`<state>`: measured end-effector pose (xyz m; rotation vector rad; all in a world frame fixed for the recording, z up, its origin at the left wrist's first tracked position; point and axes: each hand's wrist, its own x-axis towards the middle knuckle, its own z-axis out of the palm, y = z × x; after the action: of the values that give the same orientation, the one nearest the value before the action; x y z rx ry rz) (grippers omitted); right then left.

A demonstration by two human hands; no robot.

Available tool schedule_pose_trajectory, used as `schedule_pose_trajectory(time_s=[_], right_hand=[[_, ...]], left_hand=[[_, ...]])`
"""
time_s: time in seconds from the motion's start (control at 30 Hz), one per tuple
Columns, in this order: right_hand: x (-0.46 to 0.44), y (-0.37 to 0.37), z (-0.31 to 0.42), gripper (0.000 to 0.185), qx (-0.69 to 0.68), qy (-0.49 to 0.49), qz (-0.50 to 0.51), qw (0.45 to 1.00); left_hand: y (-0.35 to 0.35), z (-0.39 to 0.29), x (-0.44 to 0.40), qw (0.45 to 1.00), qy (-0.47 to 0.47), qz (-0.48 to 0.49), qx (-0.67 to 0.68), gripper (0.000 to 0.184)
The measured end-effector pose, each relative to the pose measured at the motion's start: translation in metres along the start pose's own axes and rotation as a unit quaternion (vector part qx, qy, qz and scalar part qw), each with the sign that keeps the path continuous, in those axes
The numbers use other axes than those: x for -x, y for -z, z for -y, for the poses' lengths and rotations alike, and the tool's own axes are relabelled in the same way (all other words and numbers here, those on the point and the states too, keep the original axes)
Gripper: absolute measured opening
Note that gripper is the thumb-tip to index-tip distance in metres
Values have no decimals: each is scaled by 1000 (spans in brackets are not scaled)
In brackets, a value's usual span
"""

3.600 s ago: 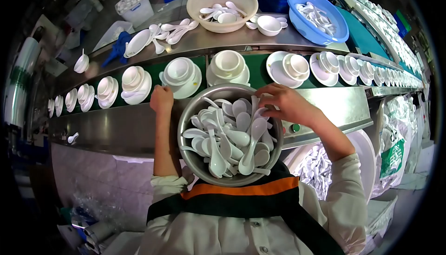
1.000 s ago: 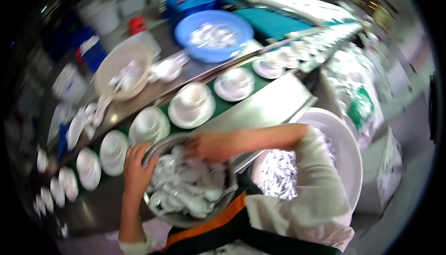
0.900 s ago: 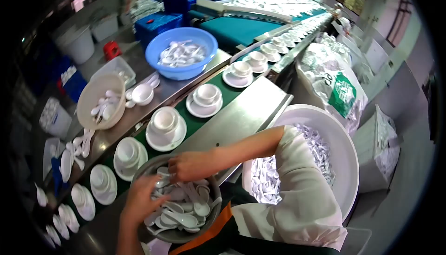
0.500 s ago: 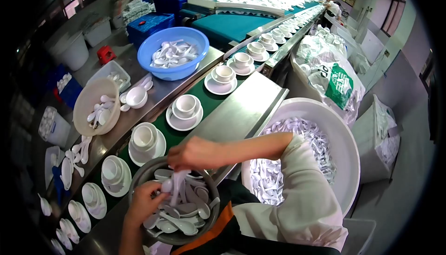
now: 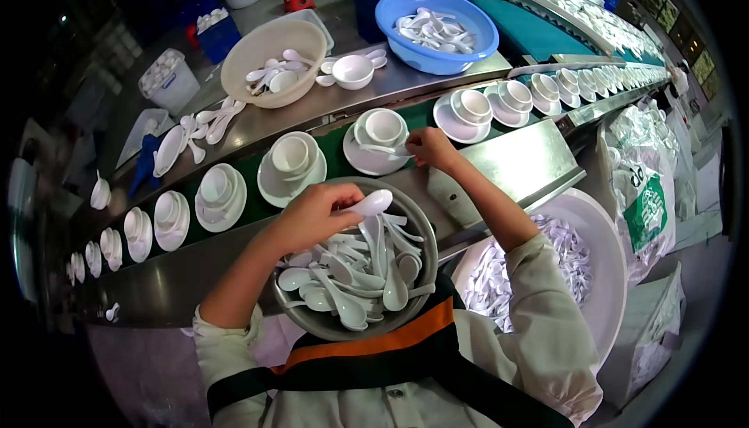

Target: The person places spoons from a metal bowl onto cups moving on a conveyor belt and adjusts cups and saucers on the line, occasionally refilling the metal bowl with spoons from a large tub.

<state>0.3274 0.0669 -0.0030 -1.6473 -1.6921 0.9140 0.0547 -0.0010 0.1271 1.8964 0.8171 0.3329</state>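
Note:
My right hand [image 5: 431, 149] pinches the handle end of a white spoon [image 5: 382, 149]. The spoon reaches left across the front of a small white bowl [image 5: 385, 126] stacked on a saucer on the green belt [image 5: 334, 147]; I cannot tell if it touches them. My left hand [image 5: 321, 211] is closed on another white spoon [image 5: 374, 202], its bowl end pointing right. That hand is above the left side of a grey basin [image 5: 430, 252] full of loose white spoons [image 5: 339, 303], which sits against my front.
More bowl-and-saucer sets [image 5: 291, 156] line the belt on both sides. Behind it, a metal ledge carries a blue basin [image 5: 437, 60] and a beige basin [image 5: 257, 99] of spoons. To the right are a metal plate [image 5: 519, 163] and a large white tub [image 5: 612, 295] of spoons.
My right hand has left the grey basin and moved over to the belt with a spoon. My left hand has lifted a spoon above the basin. The view has turned left.

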Motion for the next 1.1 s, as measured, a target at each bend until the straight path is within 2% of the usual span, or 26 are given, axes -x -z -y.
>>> schedule_pose_trajectory(time_s=[0.1, 0.13, 0.17, 0.23, 0.27, 0.37, 0.43, 0.47, 0.5, 0.53, 0.57, 0.6, 0.67, 0.7, 0.77, 0.8, 0.83, 0.87, 0.93, 1.03, 1.1], right_hand=[[2, -14, 17, 11, 50, 7, 48, 998], [-1, -24, 12, 10, 132, 49, 4, 990], [-4, -31, 12, 10, 130, 51, 7, 990], [-13, -47, 12, 12, 119, 67, -54, 989], [-19, -59, 12, 12, 125, 107, -103, 981], [-17, -66, 28, 24, 96, 137, -39, 985], [7, -48, 63, 36, 125, 90, -56, 987], [14, -35, 70, 38, 47, 94, -20, 994], [24, -23, 81, 38, 49, 96, -18, 994], [36, -13, 93, 35, -109, 135, 62, 983], [45, -8, 97, 32, -263, 167, 141, 940], [49, -6, 92, 32, -262, 166, 142, 940], [52, -2, 79, 26, -158, 174, 122, 964], [53, -2, 72, 26, -155, 178, 120, 964], [50, -7, 52, 20, 50, 121, -40, 991], [46, -15, 36, 18, 167, 188, -119, 961], [40, -23, 24, 18, 245, 203, -153, 936], [32, -35, 7, 19, 276, 208, -138, 928], [25, -46, 4, 19, 307, 215, -125, 918], [29, -45, 24, 20, 285, 243, -82, 924], [36, -35, 40, 22, 110, 222, -53, 967]], left_hand=[[8, 1, -8, 1000, 2, -13, -20, 15], [9, 4, -10, 1000, 4, -11, 3, 15], [10, 6, -13, 1000, 6, -9, 26, 15], [11, 9, -20, 1000, 22, -13, 16, 15], [11, 10, -23, 999, 37, -13, 5, 15], [18, 24, -30, 998, -44, -38, -28, 15], [28, 32, -25, 997, -29, -52, -39, 16], [31, 35, -24, 997, -16, -64, -49, 17], [32, 35, -25, 996, -16, -67, -48, 17], [33, 35, -26, 998, -1, -58, -23, 17], [32, 35, -27, 999, 15, -48, 3, 18], [28, 37, -28, 999, 15, -49, 5, 18], [18, 42, -34, 988, -19, -139, -58, 28], [14, 39, -33, 926, -118, -256, -252, 42], [11, 22, -25, 864, -187, -286, -371, 45], [6, 14, -19, 897, -190, -180, -355, 45], [-4, 9, -13, 921, -189, -70, -333, 45], [-21, 12, -10, 922, -189, -70, -331, 45], [-46, 17, -10, 874, -222, 63, -428, 37], [-41, 17, -11, 879, -219, 53, -419, 32], [-27, 20, -7, 880, -238, 50, -407, 24]])
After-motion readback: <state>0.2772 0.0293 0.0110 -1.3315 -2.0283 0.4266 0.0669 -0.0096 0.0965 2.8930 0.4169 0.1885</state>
